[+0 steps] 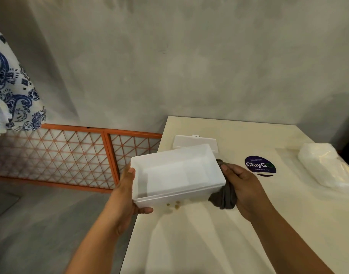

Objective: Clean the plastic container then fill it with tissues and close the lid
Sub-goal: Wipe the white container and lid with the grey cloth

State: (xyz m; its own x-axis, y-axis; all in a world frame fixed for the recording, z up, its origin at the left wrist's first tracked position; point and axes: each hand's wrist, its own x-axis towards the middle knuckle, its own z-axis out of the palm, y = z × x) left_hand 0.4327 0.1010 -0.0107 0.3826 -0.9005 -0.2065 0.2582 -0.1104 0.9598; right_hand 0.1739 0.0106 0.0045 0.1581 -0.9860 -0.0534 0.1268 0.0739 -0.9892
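Left hand [128, 191] grips the left end of the white rectangular plastic container [176, 175], thumb over the rim, holding it tilted above the near-left corner of the smooth cream desk [219, 234]; right hand [243, 186] clutches a bunched grey cloth [225, 196] against the container's right end. Small brown crumbs [173, 206] lie on the desk just under the container. Farther back a flat white lid [191, 142] lies behind the container, a round dark sticker [260, 166] sits to the right, and a plastic-wrapped white tissue pack [326, 167] rests near the right edge.
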